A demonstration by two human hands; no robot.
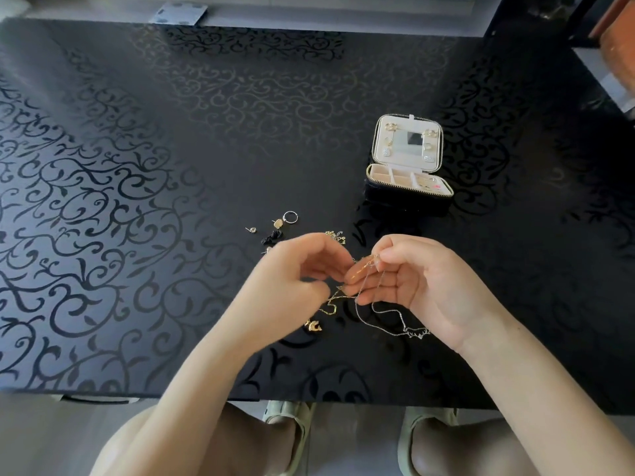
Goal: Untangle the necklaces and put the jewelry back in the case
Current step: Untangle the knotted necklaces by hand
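Necklaces [364, 304] hang tangled between both hands above the black worktop [137, 166]: left hand [295, 276] and right hand [415, 280] each pinch the chains; the open case [407, 166] sits beyond.

A black counter [171, 166] with a glossy scrolling vine pattern fills the room's middle. Beneath its near edge, two pale green slippers [292, 438] rest on a light floor [41, 441].

hands: left [299, 269] and right [409, 280] pinch tangled necklaces [364, 297] | case [409, 166] open on table [171, 166]
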